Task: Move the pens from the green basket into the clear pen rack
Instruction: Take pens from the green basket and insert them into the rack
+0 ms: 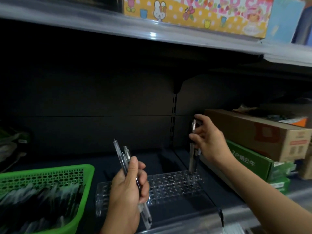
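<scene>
Right hand (pixel 205 137) pinched a clear-barrelled pen (pixel 192 149) upright over the clear perforated pen rack (pixel 175 184); left hand (pixel 128 188) clasped spare pens (pixel 124 159) before it. Likely light, stiff, slippery: grip mid-barrel.

L hand (pixel 128 191), R hand (pixel 209 141): bare.

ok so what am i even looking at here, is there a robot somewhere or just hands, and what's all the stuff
There is no robot here. One camera worn on a person's head looks down at their two bare hands, which are working at a dark shop shelf. On the shelf, a green basket at the left holds loose pens. A clear pen rack with rows of holes sits in the middle. The left hand grips a few spare pens. The right hand holds a single pen upright, with its lower end at the rack's far right corner. A cardboard box lies on a green box at the right.
</scene>
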